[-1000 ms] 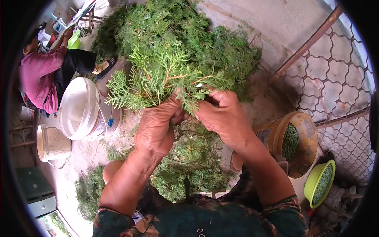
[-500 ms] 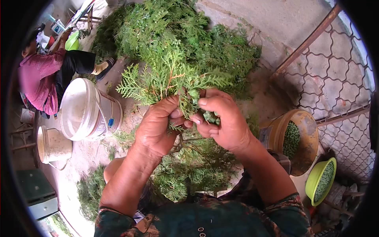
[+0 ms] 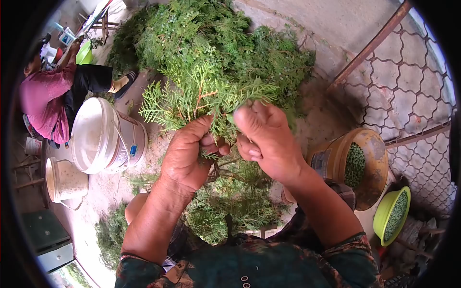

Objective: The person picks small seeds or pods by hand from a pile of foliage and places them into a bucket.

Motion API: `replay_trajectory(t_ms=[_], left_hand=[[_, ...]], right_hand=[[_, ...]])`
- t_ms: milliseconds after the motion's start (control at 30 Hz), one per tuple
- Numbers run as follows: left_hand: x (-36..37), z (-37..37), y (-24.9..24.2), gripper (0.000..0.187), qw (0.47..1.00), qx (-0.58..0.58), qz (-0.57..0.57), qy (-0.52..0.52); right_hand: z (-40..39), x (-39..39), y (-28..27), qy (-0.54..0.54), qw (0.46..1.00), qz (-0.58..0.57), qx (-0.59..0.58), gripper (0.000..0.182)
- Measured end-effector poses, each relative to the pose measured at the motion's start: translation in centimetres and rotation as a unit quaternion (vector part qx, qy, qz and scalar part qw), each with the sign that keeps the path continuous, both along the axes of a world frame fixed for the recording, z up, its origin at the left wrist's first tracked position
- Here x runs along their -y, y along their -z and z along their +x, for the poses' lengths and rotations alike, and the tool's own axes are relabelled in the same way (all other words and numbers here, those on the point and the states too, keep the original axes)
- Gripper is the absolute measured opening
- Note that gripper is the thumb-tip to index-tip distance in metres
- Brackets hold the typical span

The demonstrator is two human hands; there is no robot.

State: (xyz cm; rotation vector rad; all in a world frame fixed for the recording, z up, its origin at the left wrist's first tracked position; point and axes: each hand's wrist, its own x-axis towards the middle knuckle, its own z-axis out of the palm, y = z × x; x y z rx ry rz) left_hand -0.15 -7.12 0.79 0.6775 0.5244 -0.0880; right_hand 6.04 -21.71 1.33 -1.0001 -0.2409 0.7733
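A leafy arborvitae sprig (image 3: 192, 98) is gripped in my left hand (image 3: 185, 156), its fingers closed round the stems and its fronds fanning up and left. My right hand (image 3: 271, 141) is curled just to the right, thumb and forefinger pressed at a green seed cone (image 3: 231, 118) on the sprig. What lies inside its curled fingers is mostly hidden. Below my hands, more cut branches (image 3: 235, 206) lie between my legs.
A big heap of green branches (image 3: 201, 38) lies ahead. Left stand a lidded white bucket (image 3: 129, 134), a smaller pail (image 3: 72, 180) and a seated person (image 3: 53, 98). Right are a yellowish bucket (image 3: 377, 158) and lime basin (image 3: 380, 223), both holding green cones, beside wire mesh (image 3: 403, 72).
My right hand has turned and closed further in. The cones seen under its fingers before are now hidden. My left hand keeps its grip on the sprig.
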Motion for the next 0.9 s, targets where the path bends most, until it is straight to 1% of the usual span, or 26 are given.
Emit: replay_trajectory(t_ms=[33, 100, 133, 167, 200, 233, 267, 300, 333, 367, 400, 433, 467, 500, 567, 600, 633, 700, 767, 833, 900], left_hand=[[0.0, 0.0, 0.0, 0.012, 1.0, -0.007, 0.001, -0.008], [0.1, 0.0, 0.1, 0.012, 1.0, -0.014, 0.002, -0.016], [0.0, -0.1, 0.2, 0.012, 1.0, -0.01, 0.005, -0.008], [0.0, -0.1, 0.3, 0.012, 1.0, -0.006, 0.008, -0.001], [0.3, -0.1, -0.3, 0.012, 1.0, -0.007, 0.008, -0.001], [0.7, 0.2, -1.3, 0.013, 0.998, -0.045, 0.04, -0.027], [0.9, 0.4, -2.0, 0.016, 0.992, -0.084, 0.073, -0.054], [0.7, 0.5, -2.1, 0.016, 0.992, -0.084, 0.073, -0.053], [0.1, 0.7, -2.2, 0.017, 0.984, -0.091, 0.112, -0.105], [-0.7, 1.0, -2.4, 0.018, 0.971, -0.098, 0.151, -0.156], [-2.5, 1.6, -1.6, 0.016, 0.97, -0.083, 0.121, -0.195], [-4.1, 1.5, -1.1, 0.012, 0.982, -0.043, 0.039, -0.18], [-4.5, 1.3, -0.5, 0.012, 0.983, -0.046, 0.021, -0.176], [-4.1, 1.4, -0.6, 0.014, 0.984, -0.049, 0.002, -0.169], [-2.9, 1.2, -0.5, 0.016, 0.988, -0.041, 0.01, -0.148], [-2.3, 1.1, -0.5, 0.018, 0.99, -0.032, 0.017, -0.133], [-2.0, 1.1, -0.4, 0.018, 0.991, -0.032, 0.018, -0.131], [-1.6, 1.1, -0.4, 0.019, 0.996, -0.022, 0.01, -0.085], [-1.1, 1.1, -0.4, 0.02, 0.995, -0.035, 0.011, -0.093], [-1.0, 1.0, 0.2, 0.014, 0.998, -0.004, -0.042, -0.04], [-0.7, 0.9, 0.3, 0.014, 0.998, -0.006, -0.055, -0.034]], right_hand=[[-0.2, -0.1, -0.2, 0.0, 1.0, 0.0, 0.0, 0.023], [-0.6, -0.3, -0.9, 0.028, 0.998, 0.025, 0.045, 0.025], [-0.3, -0.1, -0.5, 0.016, 0.998, 0.033, 0.042, 0.024], [-0.2, -0.1, -0.2, 0.017, 0.998, 0.033, 0.042, 0.024], [-0.1, -0.1, 0.1, 0.027, 0.997, 0.018, 0.074, 0.022], [-0.1, -0.1, 0.2, 0.037, 0.994, 0.003, 0.107, 0.021], [-0.1, -0.1, 0.2, 0.037, 0.994, 0.003, 0.107, 0.021], [-0.1, -0.1, 0.2, 0.023, 0.991, -0.033, 0.125, 0.017], [-0.2, 0.1, 0.2, 0.009, 0.987, -0.069, 0.143, 0.014], [-0.2, 0.4, 0.1, 0.011, 0.987, -0.069, 0.142, 0.014], [-0.1, 0.9, -0.3, 0.017, 0.994, -0.024, 0.107, 0.012], [0.1, 1.4, -0.6, 0.022, 0.997, 0.023, 0.07, 0.01], [0.4, 2.0, -1.0, 0.009, 0.999, 0.026, 0.038, 0.013], [0.6, 2.0, -0.9, 0.011, 0.999, 0.03, 0.039, 0.013], [0.6, 2.2, -0.4, -0.005, 0.99, 0.096, -0.102, 0.02], [0.5, 2.2, -0.5, 0.001, 0.987, 0.104, -0.126, 0.023], [0.4, 2.3, -0.7, 0.003, 0.986, 0.105, -0.126, 0.023], [0.5, 2.5, -1.2, 0.027, 0.984, 0.072, -0.163, 0.025], [1.0, 2.8, -0.7, 0.019, 0.983, 0.087, -0.161, 0.026], [1.4, 3.2, -0.3, 0.007, 0.98, 0.109, -0.164, 0.026], [1.1, 3.3, -0.5, 0.018, 0.979, 0.111, -0.172, 0.025]])
